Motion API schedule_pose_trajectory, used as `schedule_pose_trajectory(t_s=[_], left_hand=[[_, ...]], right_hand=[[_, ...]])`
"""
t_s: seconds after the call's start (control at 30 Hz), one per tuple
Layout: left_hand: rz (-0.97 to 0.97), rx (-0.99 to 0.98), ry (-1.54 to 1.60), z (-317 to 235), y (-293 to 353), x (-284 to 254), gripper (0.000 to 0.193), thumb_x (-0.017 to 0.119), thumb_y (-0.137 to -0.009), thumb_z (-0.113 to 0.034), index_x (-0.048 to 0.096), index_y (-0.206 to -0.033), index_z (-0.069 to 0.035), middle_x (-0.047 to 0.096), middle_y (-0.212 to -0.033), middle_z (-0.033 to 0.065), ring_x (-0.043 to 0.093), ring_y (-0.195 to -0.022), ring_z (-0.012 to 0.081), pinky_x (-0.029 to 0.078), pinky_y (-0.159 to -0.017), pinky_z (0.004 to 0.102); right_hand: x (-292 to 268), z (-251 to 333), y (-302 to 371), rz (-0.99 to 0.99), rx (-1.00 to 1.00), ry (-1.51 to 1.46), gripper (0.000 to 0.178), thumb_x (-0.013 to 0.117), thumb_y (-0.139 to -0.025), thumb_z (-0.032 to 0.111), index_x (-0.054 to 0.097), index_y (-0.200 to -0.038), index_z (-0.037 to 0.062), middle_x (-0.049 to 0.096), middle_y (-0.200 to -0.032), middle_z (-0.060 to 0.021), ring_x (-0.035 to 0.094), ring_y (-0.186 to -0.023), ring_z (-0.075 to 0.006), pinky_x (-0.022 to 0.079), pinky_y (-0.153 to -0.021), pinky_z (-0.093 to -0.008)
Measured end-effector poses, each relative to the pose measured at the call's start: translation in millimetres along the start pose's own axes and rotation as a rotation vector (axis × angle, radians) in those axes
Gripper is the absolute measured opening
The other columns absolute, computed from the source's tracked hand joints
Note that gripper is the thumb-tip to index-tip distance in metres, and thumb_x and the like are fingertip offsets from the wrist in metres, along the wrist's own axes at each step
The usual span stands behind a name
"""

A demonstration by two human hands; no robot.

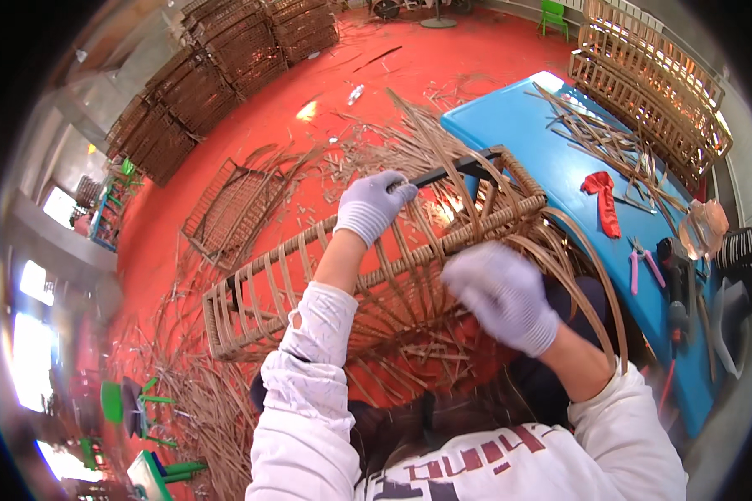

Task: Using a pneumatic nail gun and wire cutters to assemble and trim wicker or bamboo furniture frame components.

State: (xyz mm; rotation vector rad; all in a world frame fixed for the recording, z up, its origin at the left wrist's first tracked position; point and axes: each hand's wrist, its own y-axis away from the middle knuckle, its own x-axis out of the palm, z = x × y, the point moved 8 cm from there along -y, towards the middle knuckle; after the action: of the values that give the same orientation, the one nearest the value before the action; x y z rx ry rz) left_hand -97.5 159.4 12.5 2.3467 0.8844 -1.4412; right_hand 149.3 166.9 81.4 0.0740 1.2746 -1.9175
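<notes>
A long, partly woven basket [397,265] of brown flat strips on a dark frame lies tilted across my lap. My left hand [374,206], in a pale knit glove, is closed round the black bar [431,176] on its far side. Gloved too, my right hand [501,296] is blurred by motion beside the near woven rim, close to the right end; its fingers cannot be made out. Loose strips [589,288] curve out from that end, past the right hand and toward my right arm. Whether this hand holds a strip is unclear.
At my right stands a blue table [510,121] with strips, a red cloth piece [602,204], pink-handled pliers [643,267] and a dark tool [675,288]. Another frame [236,209] lies on the red floor among scattered strips. Stacked baskets [196,88] stand at far left, pale frames [652,92] at far right.
</notes>
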Motion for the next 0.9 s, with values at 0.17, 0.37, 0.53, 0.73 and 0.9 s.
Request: schedule_pose_trajectory(t_s=[0.17,0.37,0.53,0.73,0.9], left_hand=[[-0.026,0.032,-0.046,-15,19,-2,0.041,0.064,-0.085,-0.051,0.070,-0.106,-0.017,0.071,-0.094,0.0114,0.067,-0.092,0.0313,0.051,-0.081,0.0419],[-0.116,0.087,-0.115,-29,48,-1,0.042,0.061,-0.086,-0.053,0.069,-0.108,-0.018,0.071,-0.093,0.0106,0.068,-0.091,0.0299,0.052,-0.080,0.0425],[-0.076,0.049,-0.098,-34,60,6,0.043,0.060,-0.087,-0.054,0.070,-0.108,-0.018,0.071,-0.090,0.0090,0.068,-0.088,0.0287,0.052,-0.079,0.0419],[-0.094,0.087,-0.092,-31,67,8,0.043,0.060,-0.087,-0.055,0.069,-0.108,-0.019,0.071,-0.091,0.0101,0.067,-0.090,0.0302,0.052,-0.079,0.0434],[-0.087,0.076,-0.097,-36,68,7,0.044,0.059,-0.086,-0.056,0.069,-0.108,-0.019,0.071,-0.092,0.0096,0.067,-0.091,0.0303,0.052,-0.082,0.0435]], right_hand=[[-29,-78,-1,0.015,0.556,0.080,0.048,0.070,-0.085,0.019,0.054,-0.126,0.0016,0.065,-0.105,-0.0164,0.064,-0.080,-0.0213,0.051,-0.072,-0.0330],[7,-103,9,0.496,0.777,-0.106,0.017,0.068,-0.090,0.020,0.066,-0.091,0.0032,0.057,-0.060,-0.0014,0.056,-0.052,-0.0083,0.044,-0.049,-0.0254],[1,-89,21,0.403,0.810,-0.189,0.028,0.068,-0.091,0.027,0.065,-0.085,0.0001,0.060,-0.060,-0.0039,0.061,-0.053,-0.0114,0.050,-0.052,-0.0269],[4,-66,27,0.344,0.729,-0.248,0.023,0.071,-0.089,0.022,0.070,-0.102,0.0026,0.059,-0.063,0.0001,0.057,-0.054,-0.0062,0.047,-0.050,-0.0224],[-1,-55,30,0.297,0.615,-0.381,0.020,0.070,-0.090,0.020,0.071,-0.101,0.0034,0.059,-0.067,0.0017,0.058,-0.058,-0.0056,0.048,-0.053,-0.0222]])
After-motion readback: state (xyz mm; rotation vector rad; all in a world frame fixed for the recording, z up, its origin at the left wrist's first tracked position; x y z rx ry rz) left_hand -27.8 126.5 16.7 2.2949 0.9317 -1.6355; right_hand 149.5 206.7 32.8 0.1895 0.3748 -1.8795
